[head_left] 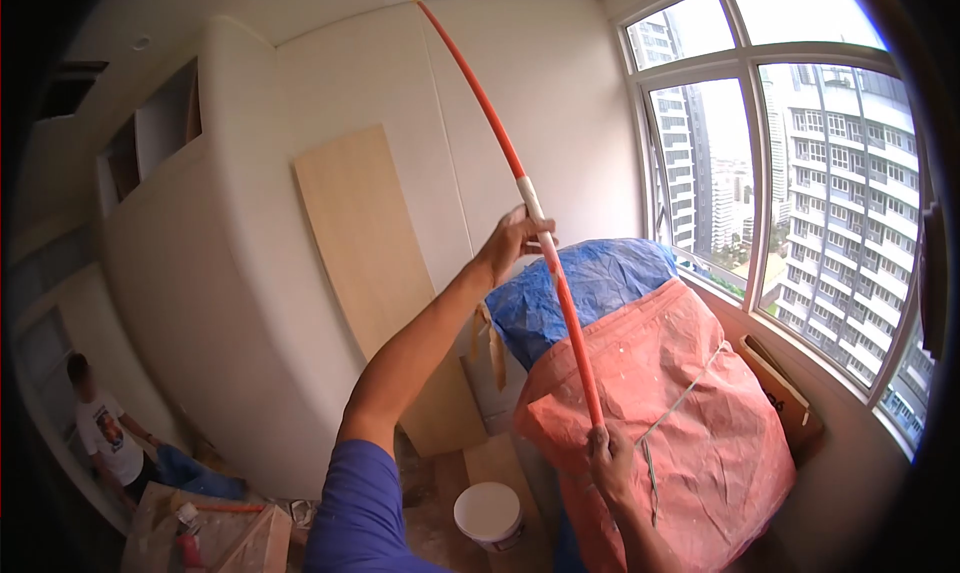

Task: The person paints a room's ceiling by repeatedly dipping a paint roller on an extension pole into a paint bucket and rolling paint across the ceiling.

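A long orange-red pole (497,119) with a white middle section rises at a slant toward the ceiling. My left hand (518,238), arm stretched out, is closed around the white section. Lower down, my right hand (611,460) grips the pole's orange bottom end. The far tip reaches up to the ceiling near the top of the wall; a small yellowish piece shows there, too small to make out. Behind the pole stands a large bundle wrapped in pink sheeting (680,373), with a blue tarp (600,283) beyond it.
A white bucket (488,513) stands on the floor below me. Wooden boards (365,213) lean against the wall. Large windows (705,163) line the right side, with a cardboard box (778,388) beneath. Another person (105,428) is at the far left, behind a wooden table (215,533).
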A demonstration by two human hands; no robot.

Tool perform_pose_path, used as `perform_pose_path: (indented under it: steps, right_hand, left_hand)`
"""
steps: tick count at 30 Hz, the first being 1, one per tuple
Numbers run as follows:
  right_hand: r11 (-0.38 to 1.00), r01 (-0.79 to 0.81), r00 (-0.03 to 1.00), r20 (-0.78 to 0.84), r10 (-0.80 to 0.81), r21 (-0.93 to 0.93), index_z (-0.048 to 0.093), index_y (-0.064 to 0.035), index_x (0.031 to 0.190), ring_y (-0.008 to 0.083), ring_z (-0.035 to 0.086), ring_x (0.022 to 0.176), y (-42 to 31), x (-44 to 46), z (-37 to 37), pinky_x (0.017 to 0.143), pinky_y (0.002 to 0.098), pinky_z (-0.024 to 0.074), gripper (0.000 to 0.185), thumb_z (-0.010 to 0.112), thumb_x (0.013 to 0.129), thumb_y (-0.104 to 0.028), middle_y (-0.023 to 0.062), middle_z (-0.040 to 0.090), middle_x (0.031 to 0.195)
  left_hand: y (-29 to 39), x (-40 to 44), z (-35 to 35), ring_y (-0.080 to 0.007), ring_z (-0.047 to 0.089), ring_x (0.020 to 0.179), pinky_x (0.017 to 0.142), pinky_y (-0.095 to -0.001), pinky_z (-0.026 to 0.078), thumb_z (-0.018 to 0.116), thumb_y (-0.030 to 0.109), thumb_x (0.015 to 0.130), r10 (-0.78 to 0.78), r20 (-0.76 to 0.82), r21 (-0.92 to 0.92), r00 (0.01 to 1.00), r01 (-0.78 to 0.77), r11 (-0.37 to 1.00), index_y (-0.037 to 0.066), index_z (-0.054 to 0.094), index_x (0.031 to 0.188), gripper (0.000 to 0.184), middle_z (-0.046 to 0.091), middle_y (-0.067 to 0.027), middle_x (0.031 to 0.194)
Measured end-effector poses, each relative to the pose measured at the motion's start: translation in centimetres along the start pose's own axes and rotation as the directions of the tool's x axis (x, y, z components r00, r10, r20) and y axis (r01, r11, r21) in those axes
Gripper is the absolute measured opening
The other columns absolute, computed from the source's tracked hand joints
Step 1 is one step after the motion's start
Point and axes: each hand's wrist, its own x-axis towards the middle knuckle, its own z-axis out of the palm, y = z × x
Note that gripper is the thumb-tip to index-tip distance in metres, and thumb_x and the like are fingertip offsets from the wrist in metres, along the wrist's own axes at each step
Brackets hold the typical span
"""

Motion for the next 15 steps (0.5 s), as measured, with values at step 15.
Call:
perform_pose_path:
  steps: [15]
  right_hand:
    - [0.828, -0.561, 0.827, -0.039, 0.561, 0.027, 0.061, -0.0018, 0.107, 0.0175, 0.056, 0.074, 4.3, -29.5, -15.9, 0.064, 0.0342, 0.0474, 0.037, 0.049, 0.107, -0.036, 0.0021, 0.058, 0.081]
  left_hand:
    - [7.7, -20.6, 17.9, -0.0232, 0.053, 0.12, 0.106, -0.039, 0.043, 0.075, 0.032, 0.083, -0.007, 0.556, -0.087, 0.831, 0.067, 0.994, 0.0, 0.023, 0.149, 0.09, 0.049, -0.0109, 0.122]
